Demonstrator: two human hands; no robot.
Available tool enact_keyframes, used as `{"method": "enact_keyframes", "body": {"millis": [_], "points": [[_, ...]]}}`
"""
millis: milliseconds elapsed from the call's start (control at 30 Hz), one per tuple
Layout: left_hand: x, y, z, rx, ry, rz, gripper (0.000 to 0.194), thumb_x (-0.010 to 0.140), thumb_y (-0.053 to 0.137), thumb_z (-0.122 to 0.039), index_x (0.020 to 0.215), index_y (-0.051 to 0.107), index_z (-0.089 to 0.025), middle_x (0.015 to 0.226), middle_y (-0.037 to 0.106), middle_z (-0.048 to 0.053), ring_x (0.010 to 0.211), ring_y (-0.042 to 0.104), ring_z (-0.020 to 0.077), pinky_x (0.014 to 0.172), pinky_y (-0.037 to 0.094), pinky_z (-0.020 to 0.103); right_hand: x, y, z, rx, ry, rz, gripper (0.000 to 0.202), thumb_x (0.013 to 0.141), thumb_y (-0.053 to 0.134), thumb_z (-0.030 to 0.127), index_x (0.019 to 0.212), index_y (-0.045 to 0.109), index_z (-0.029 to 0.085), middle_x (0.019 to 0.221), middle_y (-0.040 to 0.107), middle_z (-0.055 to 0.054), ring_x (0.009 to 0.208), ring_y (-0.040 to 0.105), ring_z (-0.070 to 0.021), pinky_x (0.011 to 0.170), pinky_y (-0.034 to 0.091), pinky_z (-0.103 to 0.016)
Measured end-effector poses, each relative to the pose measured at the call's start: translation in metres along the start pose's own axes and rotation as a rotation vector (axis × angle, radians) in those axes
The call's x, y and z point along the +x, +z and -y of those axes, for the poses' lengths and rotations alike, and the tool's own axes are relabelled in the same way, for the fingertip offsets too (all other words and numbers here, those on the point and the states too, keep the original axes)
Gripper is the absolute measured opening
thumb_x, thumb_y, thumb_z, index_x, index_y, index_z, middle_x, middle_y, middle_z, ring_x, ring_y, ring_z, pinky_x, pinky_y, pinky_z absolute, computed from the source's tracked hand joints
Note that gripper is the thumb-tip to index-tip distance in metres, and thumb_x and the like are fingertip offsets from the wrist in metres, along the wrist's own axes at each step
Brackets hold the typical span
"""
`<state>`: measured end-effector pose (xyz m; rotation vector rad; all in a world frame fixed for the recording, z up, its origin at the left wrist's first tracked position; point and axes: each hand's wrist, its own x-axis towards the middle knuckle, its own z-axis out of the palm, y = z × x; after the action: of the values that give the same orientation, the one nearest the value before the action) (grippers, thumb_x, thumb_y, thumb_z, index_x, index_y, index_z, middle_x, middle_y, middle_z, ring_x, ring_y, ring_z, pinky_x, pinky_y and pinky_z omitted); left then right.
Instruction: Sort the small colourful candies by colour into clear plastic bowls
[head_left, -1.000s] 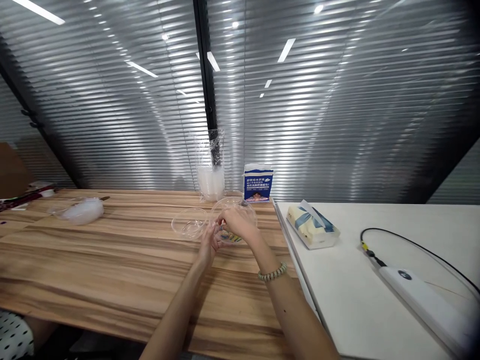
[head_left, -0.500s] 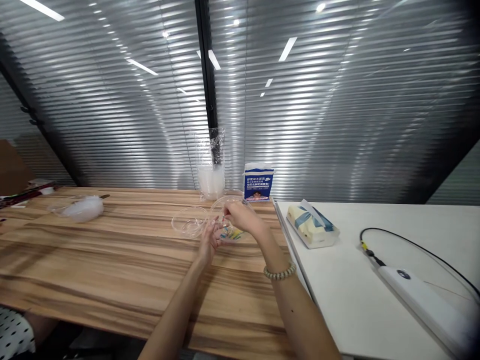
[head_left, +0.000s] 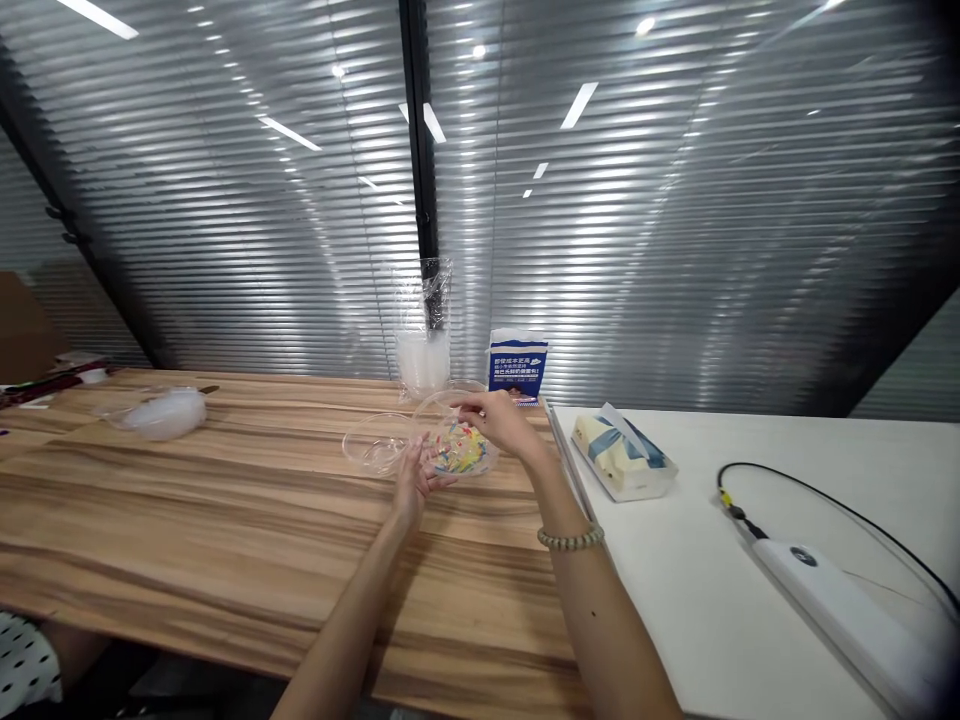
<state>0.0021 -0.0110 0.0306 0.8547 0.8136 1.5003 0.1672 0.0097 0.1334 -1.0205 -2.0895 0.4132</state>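
A clear round plastic container (head_left: 474, 466) holds many small bits in yellow, blue, red and white. My left hand (head_left: 417, 474) is at its left side, thumb up and fingers curled along the lower edge, closed on it. Above the container's right part is my right hand (head_left: 501, 420), its fingertips pinched together over the bits; anything between them is too small to make out. A beaded bracelet circles the right wrist. A second clear round plastic container (head_left: 375, 446) lies just left of my left hand. Another transparent rim (head_left: 457, 386) shows behind the hands.
Behind stand a clear bag of stacked plastic cups (head_left: 424, 362) and a blue printed packet (head_left: 517, 364). A bagged whitish bundle (head_left: 171, 414) lies left. On the white table to the right are a tissue pack (head_left: 624, 452) and a white device (head_left: 840, 590) with a black cable.
My right hand has moved right and slightly up, away from my left hand, uncovering more coloured bits. My left hand stays at the container's left side.
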Motion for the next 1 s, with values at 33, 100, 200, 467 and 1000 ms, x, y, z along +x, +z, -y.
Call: {"method": "enact_keyframes", "body": {"millis": [33, 100, 200, 467, 1000], "points": [[0.000, 0.000, 0.001, 0.001, -0.003, 0.002, 0.052, 0.081, 0.056, -0.048, 0.125, 0.050, -0.020, 0.113, 0.063, 0.012, 0.094, 0.065, 0.0243, 0.061, 0.058, 0.033, 0.000, 0.001, 0.001, -0.007, 0.005, 0.018, 0.033, 0.081, 0.054, 0.002, 0.109, 0.069, 0.010, 0.098, 0.074, -0.009, 0.085, 0.066, -0.0148, 0.079, 0.047, -0.022], [0.000, 0.000, 0.002, 0.001, -0.013, 0.009, 0.054, 0.081, 0.055, -0.050, 0.125, 0.050, -0.019, 0.111, 0.064, 0.012, 0.091, 0.066, 0.0238, 0.062, 0.058, 0.034, 0.001, 0.002, 0.001, -0.024, 0.016, 0.032, 0.035, 0.081, 0.053, 0.001, 0.111, 0.068, 0.012, 0.098, 0.073, -0.008, 0.087, 0.066, -0.0151, 0.080, 0.048, -0.023], [0.001, -0.002, 0.002, -0.005, -0.007, -0.004, 0.055, 0.081, 0.054, -0.053, 0.124, 0.050, -0.018, 0.110, 0.065, 0.012, 0.088, 0.067, 0.0232, 0.064, 0.058, 0.034, 0.002, 0.000, -0.008, -0.012, 0.035, -0.046, 0.030, 0.083, 0.052, 0.005, 0.105, 0.070, 0.014, 0.098, 0.073, -0.007, 0.086, 0.067, -0.0155, 0.079, 0.049, -0.024], [0.003, -0.008, -0.007, -0.061, 0.174, -0.188, 0.053, 0.080, 0.056, -0.050, 0.123, 0.049, -0.020, 0.107, 0.064, 0.010, 0.083, 0.067, 0.0184, 0.062, 0.057, 0.029, 0.001, -0.005, -0.044, 0.052, 0.204, -0.365, 0.020, 0.085, 0.052, 0.015, 0.091, 0.070, 0.010, 0.080, 0.072, -0.008, 0.069, 0.067, -0.0157, 0.070, 0.050, -0.024], [0.000, -0.003, -0.001, 0.014, 0.073, -0.091, 0.052, 0.078, 0.059, -0.050, 0.120, 0.050, -0.021, 0.105, 0.065, 0.009, 0.080, 0.068, 0.0196, 0.059, 0.057, 0.030, 0.006, 0.004, -0.008, 0.024, 0.031, -0.176, 0.021, 0.084, 0.053, 0.012, 0.094, 0.072, 0.015, 0.096, 0.073, -0.006, 0.088, 0.065, -0.0149, 0.080, 0.048, -0.024]]}}
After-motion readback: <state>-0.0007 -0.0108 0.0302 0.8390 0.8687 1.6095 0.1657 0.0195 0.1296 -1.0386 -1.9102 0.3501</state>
